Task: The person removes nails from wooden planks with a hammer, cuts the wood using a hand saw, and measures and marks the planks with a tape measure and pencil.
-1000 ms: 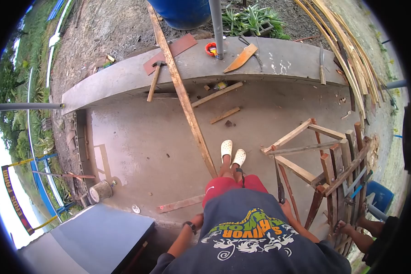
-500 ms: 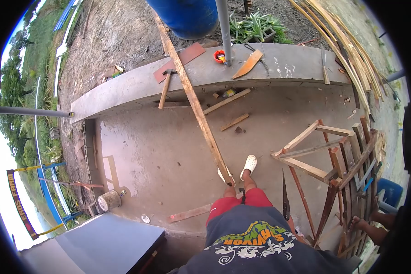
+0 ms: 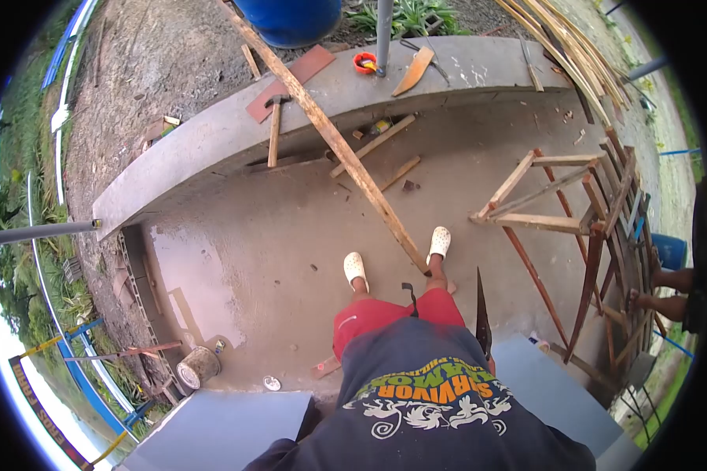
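Note:
A dark, pointed handsaw blade (image 3: 481,318) sticks up beside my right hip. Only a sliver of my right hand (image 3: 491,366) shows at its lower end, closed around the hidden handle; my shirt covers the rest. My left hand is out of sight. In front of me a long wooden plank (image 3: 338,145) slants from the curved concrete ledge (image 3: 188,133) down to the floor, its near end beside my right shoe (image 3: 440,242). A hammer (image 3: 275,133) lies on the ledge, left of the plank, its handle jutting over the edge.
Along the ledge lie a reddish board (image 3: 310,64), a red container (image 3: 364,63), an orange-brown sheath-like piece (image 3: 414,72) and a long blade (image 3: 531,67). A wooden frame (image 3: 542,222) stands right, with another person's legs (image 3: 668,290) beyond. A bucket (image 3: 199,367) sits left.
My view has shifted and turned, and my feet are now wider apart. The plank's near end now lies beside my right shoe rather than over my left one. The saw remains at my right side.

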`<state>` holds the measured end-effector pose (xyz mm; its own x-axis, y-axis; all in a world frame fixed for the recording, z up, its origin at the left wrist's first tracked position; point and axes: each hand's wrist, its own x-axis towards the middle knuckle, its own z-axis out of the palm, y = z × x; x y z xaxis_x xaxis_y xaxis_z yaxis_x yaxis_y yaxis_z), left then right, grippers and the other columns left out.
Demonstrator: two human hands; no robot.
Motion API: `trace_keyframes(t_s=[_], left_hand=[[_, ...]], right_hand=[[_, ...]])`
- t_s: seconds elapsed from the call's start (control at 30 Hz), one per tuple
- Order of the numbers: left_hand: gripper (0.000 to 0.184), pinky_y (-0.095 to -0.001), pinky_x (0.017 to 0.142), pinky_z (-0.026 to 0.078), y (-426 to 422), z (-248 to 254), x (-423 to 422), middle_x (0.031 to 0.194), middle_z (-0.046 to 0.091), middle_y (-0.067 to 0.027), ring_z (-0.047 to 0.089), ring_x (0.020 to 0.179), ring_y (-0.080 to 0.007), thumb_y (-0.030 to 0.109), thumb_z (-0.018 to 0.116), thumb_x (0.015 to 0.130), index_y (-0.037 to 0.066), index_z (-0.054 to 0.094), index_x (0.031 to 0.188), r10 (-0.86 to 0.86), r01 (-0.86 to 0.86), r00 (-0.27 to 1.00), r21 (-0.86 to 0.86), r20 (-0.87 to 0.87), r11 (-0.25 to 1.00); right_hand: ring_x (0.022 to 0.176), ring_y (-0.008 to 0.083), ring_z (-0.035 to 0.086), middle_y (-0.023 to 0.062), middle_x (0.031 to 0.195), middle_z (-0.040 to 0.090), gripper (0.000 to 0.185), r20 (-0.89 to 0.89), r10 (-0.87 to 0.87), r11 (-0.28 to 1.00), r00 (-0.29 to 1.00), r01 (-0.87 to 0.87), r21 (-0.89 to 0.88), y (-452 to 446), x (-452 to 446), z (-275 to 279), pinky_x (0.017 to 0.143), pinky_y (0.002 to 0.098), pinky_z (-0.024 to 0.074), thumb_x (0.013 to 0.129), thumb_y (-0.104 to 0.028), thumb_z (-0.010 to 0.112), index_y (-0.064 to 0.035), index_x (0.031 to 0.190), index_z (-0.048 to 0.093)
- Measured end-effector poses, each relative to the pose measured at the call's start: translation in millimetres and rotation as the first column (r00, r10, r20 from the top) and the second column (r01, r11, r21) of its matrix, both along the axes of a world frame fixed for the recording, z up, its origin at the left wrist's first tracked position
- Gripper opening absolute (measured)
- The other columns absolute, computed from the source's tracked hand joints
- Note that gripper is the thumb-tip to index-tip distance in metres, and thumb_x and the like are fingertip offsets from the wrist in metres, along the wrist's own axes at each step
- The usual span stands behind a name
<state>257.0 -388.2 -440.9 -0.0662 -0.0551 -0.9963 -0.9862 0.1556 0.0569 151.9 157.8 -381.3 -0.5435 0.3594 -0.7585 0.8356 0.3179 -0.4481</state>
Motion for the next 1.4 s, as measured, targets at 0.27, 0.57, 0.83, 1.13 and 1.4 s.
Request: trace_keyframes(t_s=[0.27, 0.57, 0.83, 1.13, 1.4], left_hand=[[0.047, -0.0479, 0.096, 0.051, -102, -26, -22, 0.118, 0.068, -0.0277, 0.065, 0.114, -0.0416, 0.036, 0.054, 0.094, -0.001, 0.07, 0.116, -0.694, 0.664, 0.719, 0.338, -0.045, 0.666], [0.053, -0.0496, 0.102, 0.05, -73, -107, -337, 0.123, 0.065, -0.0283, 0.062, 0.117, -0.0437, 0.027, 0.064, 0.086, 0.0, 0.058, 0.131, -0.925, 0.782, 0.221, -0.51, -0.31, 0.358], [0.08, -0.0594, 0.109, 0.037, 150, -107, -462, 0.141, 0.056, -0.016, 0.046, 0.137, -0.0371, 0.035, 0.083, 0.075, 0.012, 0.049, 0.143, -0.798, 0.701, -0.525, -0.682, -0.296, -0.208], [0.067, -0.0529, 0.098, 0.048, 231, -286, -522, 0.121, 0.067, -0.0179, 0.061, 0.12, -0.0368, 0.027, 0.083, 0.072, 0.01, 0.057, 0.131, -0.409, 0.605, -0.795, -0.637, -0.448, -0.478], [0.026, -0.048, 0.077, 0.058, 236, -278, -628, 0.09, 0.073, -0.0178, 0.072, 0.09, -0.038, 0.017, 0.065, 0.073, 0.006, 0.067, 0.096, -0.354, 0.776, -0.63, -0.58, -0.692, -0.248]], right_hand=[[0.072, 0.0123, 0.056, 0.0044, 0.085, 0.064, 0.025, 0.019, -0.367, 0.929, 0.93, 0.366, 0.057, -143, 98, 41, 0.069, 0.0306, 0.048, 0.09, -0.02, 0.064, -0.0015, 0.106, 0.061], [0.057, 0.0153, 0.055, 0.0055, 0.081, 0.063, 0.029, -0.001, -0.5, 0.863, 0.866, 0.498, -0.085, -197, 55, -7, 0.049, 0.0313, 0.0484, 0.082, -0.019, 0.074, -0.0075, 0.101, 0.055], [0.079, 0.0158, 0.064, 0.0044, 0.093, 0.067, 0.026, -0.19, -0.642, 0.766, 0.742, 0.613, -0.192, -240, -16, -55, 0.064, 0.0319, 0.0526, 0.09, -0.018, 0.068, -0.0073, 0.11, 0.056], [0.104, 0.0202, 0.066, 0.011, 0.109, 0.068, 0.032, -0.182, -0.873, 0.474, 0.453, 0.876, -0.092, -335, -67, -72, 0.085, 0.0365, 0.0565, 0.099, -0.015, 0.059, -0.0012, 0.127, 0.05], [0.099, 0.0205, 0.066, 0.0118, 0.103, 0.066, 0.04, -0.166, -0.929, 0.34, 0.33, 0.94, -0.037, -360, -151, -95, 0.089, 0.0374, 0.0559, 0.099, -0.012, 0.058, 0.0027, 0.135, 0.049]])
